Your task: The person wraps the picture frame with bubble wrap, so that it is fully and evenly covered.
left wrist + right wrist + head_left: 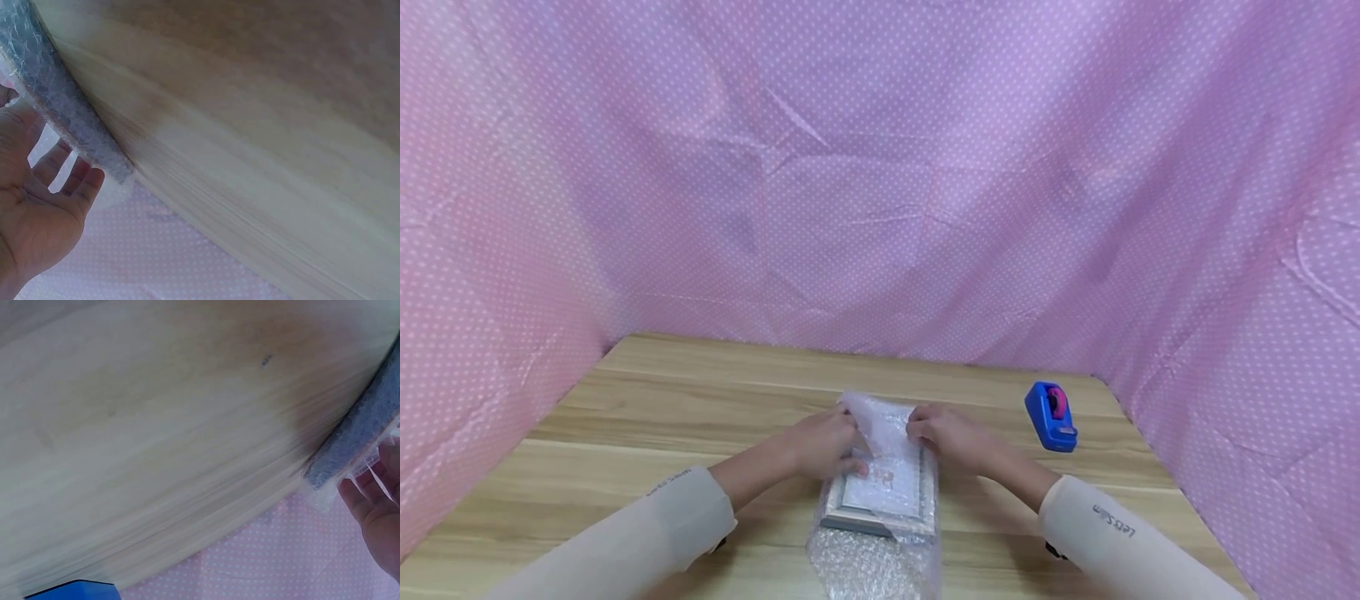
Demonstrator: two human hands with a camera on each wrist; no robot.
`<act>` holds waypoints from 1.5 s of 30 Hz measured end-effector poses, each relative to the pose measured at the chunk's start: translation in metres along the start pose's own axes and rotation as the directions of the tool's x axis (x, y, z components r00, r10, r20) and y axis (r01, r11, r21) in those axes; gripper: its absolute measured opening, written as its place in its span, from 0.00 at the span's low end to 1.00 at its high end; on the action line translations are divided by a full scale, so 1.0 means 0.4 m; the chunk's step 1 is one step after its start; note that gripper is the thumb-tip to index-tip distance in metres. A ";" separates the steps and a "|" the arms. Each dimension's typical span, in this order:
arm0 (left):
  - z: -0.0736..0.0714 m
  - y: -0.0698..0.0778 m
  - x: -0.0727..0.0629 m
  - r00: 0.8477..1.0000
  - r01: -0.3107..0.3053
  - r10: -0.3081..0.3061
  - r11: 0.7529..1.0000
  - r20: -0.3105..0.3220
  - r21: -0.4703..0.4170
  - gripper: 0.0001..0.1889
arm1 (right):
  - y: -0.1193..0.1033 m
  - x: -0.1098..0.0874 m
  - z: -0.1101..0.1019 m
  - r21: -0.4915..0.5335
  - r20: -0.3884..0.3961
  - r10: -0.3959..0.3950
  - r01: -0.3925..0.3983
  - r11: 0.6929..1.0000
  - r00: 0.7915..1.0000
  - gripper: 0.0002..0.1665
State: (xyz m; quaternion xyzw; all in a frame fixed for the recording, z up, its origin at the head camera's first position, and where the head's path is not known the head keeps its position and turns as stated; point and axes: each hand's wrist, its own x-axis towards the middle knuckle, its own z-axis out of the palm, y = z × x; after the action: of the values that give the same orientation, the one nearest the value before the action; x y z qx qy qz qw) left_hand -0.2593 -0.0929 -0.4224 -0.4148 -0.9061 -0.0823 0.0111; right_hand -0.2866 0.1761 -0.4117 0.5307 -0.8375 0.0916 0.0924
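A picture frame [859,520] with a pale border and dark grey outer edge lies on the table, partly covered by clear bubble wrap [868,568]. My left hand [827,446] holds the wrap at the frame's upper left, its thumb over the frame's face. On the upper right, my right hand [953,437] pinches the wrap with curled fingers. In the left wrist view, fingers of the left hand [47,206] lie along the wrapped side of the frame [69,94]. The right wrist view has the right hand [381,519] at the opposite wrapped side, partly cut off.
A blue tape dispenser [1047,421] with a pink core stands on the right of the wooden table [700,392]. Pink dotted cloth [880,208] hangs around the table's back and sides. A length of bubble wrap extends from the frame toward the near edge.
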 end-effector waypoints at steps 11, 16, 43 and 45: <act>0.008 -0.002 -0.006 1.000 0.005 -0.005 1.000 -0.004 -0.002 0.15 | -0.024 -0.007 0.005 -0.060 0.108 0.104 -0.098 0.993 0.989 0.19; 0.007 -0.009 -0.003 1.000 0.012 -0.012 1.000 -0.019 -0.007 0.14 | -0.034 -0.009 -0.003 -0.069 0.202 0.177 -0.166 0.984 0.963 0.45; -0.023 -0.055 0.007 0.971 0.087 -0.086 0.996 -0.221 -0.009 0.50 | -0.041 -0.012 -0.003 -0.055 0.250 0.164 -0.155 0.986 0.954 0.50; -0.021 -0.067 0.010 0.978 0.098 -0.102 0.995 -0.181 -0.029 0.57 | -0.042 -0.012 -0.003 -0.059 0.246 0.154 -0.144 0.988 0.957 0.50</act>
State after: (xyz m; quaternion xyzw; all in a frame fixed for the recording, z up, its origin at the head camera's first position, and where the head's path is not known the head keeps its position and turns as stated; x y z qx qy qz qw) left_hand -0.2826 -0.1083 -0.4175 -0.3597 -0.9201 -0.1294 0.0857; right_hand -0.2696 0.1735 -0.4109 0.4715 -0.8817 0.0138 -0.0105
